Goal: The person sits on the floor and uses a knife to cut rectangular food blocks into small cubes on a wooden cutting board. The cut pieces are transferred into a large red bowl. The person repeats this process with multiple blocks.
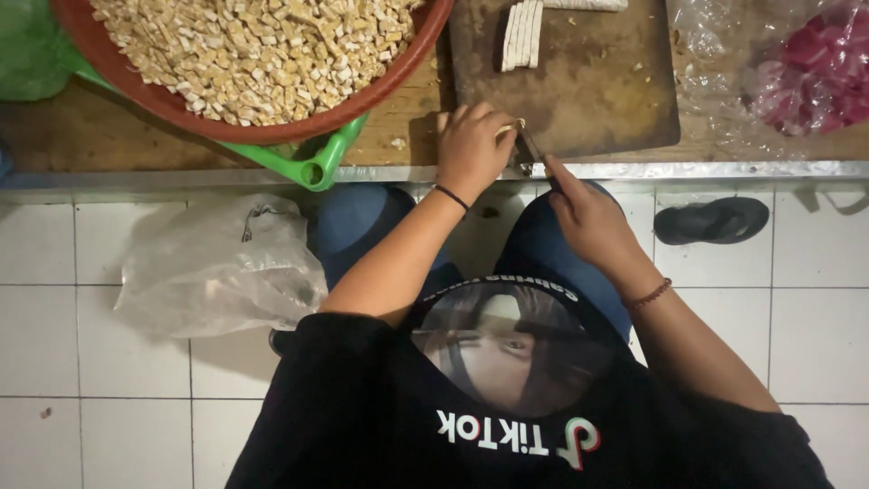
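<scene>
The left hand (472, 145) is curling its fingers down on a small pale piece (509, 129) at the near edge of the dark cutting board (588, 91). The right hand (587, 213) is gripping the knife (529, 148) with fingers closed on its handle; the blade is touching the piece. At 12 o'clock from the hands, pale cut strips (523, 34) are lying on the board. At 10 o'clock, a red basin (299, 127) is holding many small cubes (253, 50). At 8 o'clock, a clear plastic bag (217, 267) is lying on the tiled floor.

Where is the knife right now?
In the head view, the knife is in the right hand, at the near edge of the dark cutting board, just beside the left hand.
</scene>
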A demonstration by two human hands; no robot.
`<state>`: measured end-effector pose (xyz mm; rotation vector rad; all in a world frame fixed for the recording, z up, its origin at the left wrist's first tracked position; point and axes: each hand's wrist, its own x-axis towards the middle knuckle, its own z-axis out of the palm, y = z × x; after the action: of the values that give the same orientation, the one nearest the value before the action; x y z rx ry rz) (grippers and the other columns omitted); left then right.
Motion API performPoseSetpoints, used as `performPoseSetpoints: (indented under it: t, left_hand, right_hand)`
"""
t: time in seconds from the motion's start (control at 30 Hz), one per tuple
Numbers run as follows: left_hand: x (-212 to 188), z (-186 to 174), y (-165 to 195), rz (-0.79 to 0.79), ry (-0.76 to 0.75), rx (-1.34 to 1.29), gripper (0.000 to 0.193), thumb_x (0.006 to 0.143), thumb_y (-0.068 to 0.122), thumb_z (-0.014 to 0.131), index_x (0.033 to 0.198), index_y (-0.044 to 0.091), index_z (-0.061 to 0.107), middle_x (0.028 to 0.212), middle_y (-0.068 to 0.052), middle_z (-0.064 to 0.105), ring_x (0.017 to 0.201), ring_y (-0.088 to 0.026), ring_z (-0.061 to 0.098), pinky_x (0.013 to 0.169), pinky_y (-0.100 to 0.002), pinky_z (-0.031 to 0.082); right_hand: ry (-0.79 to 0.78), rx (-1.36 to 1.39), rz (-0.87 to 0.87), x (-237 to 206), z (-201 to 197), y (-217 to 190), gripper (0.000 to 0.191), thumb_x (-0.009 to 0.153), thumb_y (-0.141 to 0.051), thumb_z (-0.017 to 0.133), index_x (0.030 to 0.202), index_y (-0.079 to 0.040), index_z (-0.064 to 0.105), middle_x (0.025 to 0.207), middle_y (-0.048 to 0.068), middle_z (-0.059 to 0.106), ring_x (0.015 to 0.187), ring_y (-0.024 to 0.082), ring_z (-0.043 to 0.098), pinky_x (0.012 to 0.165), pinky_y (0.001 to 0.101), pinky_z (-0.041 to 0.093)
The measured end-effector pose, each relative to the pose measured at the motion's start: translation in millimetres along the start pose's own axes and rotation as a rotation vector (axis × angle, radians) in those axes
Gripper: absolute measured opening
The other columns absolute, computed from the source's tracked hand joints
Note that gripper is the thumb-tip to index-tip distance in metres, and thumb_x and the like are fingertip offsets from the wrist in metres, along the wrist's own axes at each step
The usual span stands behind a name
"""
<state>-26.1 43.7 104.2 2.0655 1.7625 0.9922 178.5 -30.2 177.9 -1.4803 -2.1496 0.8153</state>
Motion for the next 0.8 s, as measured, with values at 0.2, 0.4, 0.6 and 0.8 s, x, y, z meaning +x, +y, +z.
performPoseSetpoints:
  t: [0.2,0.4,0.6,0.8]
  left_hand:
    - [1,-2,0,-0.008,0.008,0.000,0.012,0.085,0.026,0.072,0.093,0.018,0.077,0.096,0.000,0.069,0.098,-0.027,0.062,0.089,-0.047,0.038]
    - [1,-3,1,-0.004,0.019,-0.018,0.010,0.087,0.025,0.071,0.091,0.018,0.077,0.094,0.000,0.068,0.098,-0.026,0.062,0.091,-0.045,0.038]
    - [2,-3,1,0.002,0.016,-0.008,0.009,0.087,0.025,0.071,0.091,0.019,0.077,0.093,0.000,0.068,0.095,-0.026,0.062,0.090,-0.045,0.038]
    - [2,-1,2,0.005,0.029,0.001,0.010,0.086,0.026,0.071,0.092,0.018,0.075,0.093,0.000,0.068,0.095,-0.026,0.062,0.090,-0.045,0.038]
  right_hand:
    - [-0.099,-0.050,0.139,5,3,-5,0.055,0.100,-0.016,0.058,0.153,-0.017,0.047,0.104,0.026,0.071,0.098,0.045,0.067,0.082,0.0515,0.051]
    - [-0.096,-0.055,0.113,12,1,-16,0.052,0.100,-0.016,0.056,0.152,-0.016,0.048,0.095,0.025,0.071,0.091,0.045,0.068,0.077,0.0515,0.051]
    - [-0.196,0.028,0.280,32,0,-23,0.055,0.100,-0.017,0.050,0.155,-0.020,0.043,0.076,0.022,0.070,0.074,0.039,0.071,0.072,0.0476,0.053]
    - [-0.092,0.028,0.083,23,7,-10,0.056,0.101,-0.016,0.052,0.156,-0.017,0.044,0.089,0.022,0.071,0.081,0.040,0.069,0.072,0.0469,0.053]
